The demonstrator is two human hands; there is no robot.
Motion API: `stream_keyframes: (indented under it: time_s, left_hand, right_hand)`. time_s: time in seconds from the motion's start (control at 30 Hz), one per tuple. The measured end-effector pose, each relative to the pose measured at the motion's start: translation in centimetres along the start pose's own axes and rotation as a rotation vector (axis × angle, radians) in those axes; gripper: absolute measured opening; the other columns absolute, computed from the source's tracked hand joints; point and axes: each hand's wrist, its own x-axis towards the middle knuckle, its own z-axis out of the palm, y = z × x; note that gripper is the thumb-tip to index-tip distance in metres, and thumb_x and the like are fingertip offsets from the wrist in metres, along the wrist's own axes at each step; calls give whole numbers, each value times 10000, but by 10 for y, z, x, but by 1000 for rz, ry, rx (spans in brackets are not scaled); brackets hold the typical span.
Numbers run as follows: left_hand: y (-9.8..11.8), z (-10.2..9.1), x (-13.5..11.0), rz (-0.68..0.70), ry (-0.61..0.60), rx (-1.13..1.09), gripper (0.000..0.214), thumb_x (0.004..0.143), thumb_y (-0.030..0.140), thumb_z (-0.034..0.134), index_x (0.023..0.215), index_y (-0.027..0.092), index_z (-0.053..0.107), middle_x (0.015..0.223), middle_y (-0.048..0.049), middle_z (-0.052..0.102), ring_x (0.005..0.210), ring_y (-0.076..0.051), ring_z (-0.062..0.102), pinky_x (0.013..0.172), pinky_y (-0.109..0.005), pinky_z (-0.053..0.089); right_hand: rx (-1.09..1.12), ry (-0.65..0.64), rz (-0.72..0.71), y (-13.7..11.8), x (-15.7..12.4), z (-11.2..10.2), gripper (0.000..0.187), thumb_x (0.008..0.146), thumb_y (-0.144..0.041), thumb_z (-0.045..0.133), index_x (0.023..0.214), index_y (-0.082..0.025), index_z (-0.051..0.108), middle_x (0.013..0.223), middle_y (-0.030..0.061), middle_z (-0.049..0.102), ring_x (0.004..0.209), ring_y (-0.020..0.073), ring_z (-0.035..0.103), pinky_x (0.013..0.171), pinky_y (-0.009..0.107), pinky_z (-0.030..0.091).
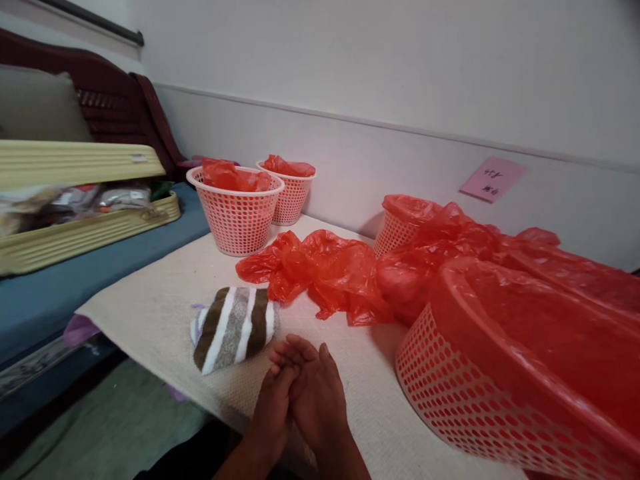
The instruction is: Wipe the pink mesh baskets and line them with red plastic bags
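My left hand [273, 400] and my right hand [320, 400] are together above the front of the cloth-covered table. The right hand is palm up, its fingers loosely stretched out and its thumb apart. My left hand lies against it, its thumb near the right palm; its other fingers are partly hidden. Neither hand shows anything in it. Just beyond them, to the left, is a folded fuzzy cloth [235, 327] with brown, white and grey stripes. Crumpled red plastic bags [345, 267] lie past the hands.
A large plastic basket [450, 373] lined with a red bag stands close on the right, another basket [393, 230] behind it. Two lined baskets [243, 220] stand at the far left. An open yellow suitcase [90, 230] rests on a bed. A pink note [493, 179] is on the wall.
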Motion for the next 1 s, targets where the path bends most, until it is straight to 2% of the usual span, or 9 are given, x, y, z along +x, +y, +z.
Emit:
stream_keyframes:
  time_s: [0.1, 0.27, 0.37, 0.5, 0.6, 0.7, 0.83, 0.93, 1.0]
  left_hand:
    - [4, 5, -5, -36, -28, -67, 123, 640, 113, 627, 726, 193, 661, 780, 8, 703, 825, -138, 644, 791, -248, 491]
    - [10, 10, -8, -80, -46, -163, 297, 482, 62, 554, 721, 198, 668, 801, 7, 705, 901, -156, 655, 831, -258, 495]
    - [9, 10, -6, -76, -28, -162, 242, 528, 89, 584, 730, 190, 673, 827, -11, 709, 925, -173, 654, 864, -287, 493]
    - [3, 5, -1, -64, 17, -119, 141, 670, 149, 648, 803, 186, 677, 871, -28, 722, 953, -175, 652, 902, -290, 471]
    - [-1, 2, 1, -69, 0, -90, 186, 754, 197, 661, 938, 182, 680, 996, -62, 729, 1031, -194, 645, 946, -305, 454]
    - [-1, 1, -1, -69, -31, -60, 198, 787, 223, 656, 977, 173, 677, 1050, -79, 721, 1061, -200, 637, 943, -302, 460]
    - [2, 4, -3, -52, -58, -26, 101, 694, 119, 631, 772, 177, 660, 800, -20, 704, 822, -142, 650, 770, -252, 498]
    - [2, 6, -1, -22, -79, -2, 132, 560, 52, 573, 603, 176, 580, 613, 39, 589, 593, -82, 545, 591, -202, 445]
    - [2, 6, 1, -8, -86, 29, 155, 496, 38, 538, 570, 173, 557, 565, 59, 528, 531, -63, 479, 532, -189, 395]
  right_hand:
    - [37, -19, 36, -3, -1, -5, 434, 877, -523, 501, 991, -162, 713, 988, 102, 724, 973, 227, 651, 980, 370, 400]
    - [53, -39, 41, -5, 0, -9, 485, 897, -554, 440, 1029, -168, 702, 1011, 109, 720, 1021, 243, 643, 922, 357, 431]
    - [35, -27, 33, -3, 1, -8, 460, 877, -549, 479, 1007, -172, 708, 992, 107, 723, 1004, 245, 647, 962, 384, 413]
    - [8, -9, 3, -1, 2, -2, 421, 858, -530, 516, 953, -176, 722, 949, 91, 725, 949, 233, 649, 1009, 414, 388]
    - [0, -21, -12, 0, 1, 1, 396, 861, -512, 520, 944, -184, 726, 936, 73, 723, 930, 224, 643, 1000, 407, 398]
    - [0, -23, -9, 0, 0, 1, 389, 868, -500, 517, 958, -184, 726, 938, 68, 723, 916, 212, 644, 967, 383, 421]
    - [-7, 0, -6, -2, -1, -5, 383, 870, -485, 531, 966, -166, 720, 906, 76, 724, 882, 197, 650, 921, 347, 443]
    - [19, 21, 9, -2, 1, -9, 364, 867, -471, 542, 960, -162, 710, 877, 79, 720, 826, 194, 653, 840, 330, 471]
    - [34, 40, 10, -3, 3, -11, 362, 862, -469, 549, 953, -155, 704, 858, 83, 715, 778, 189, 652, 769, 312, 480]
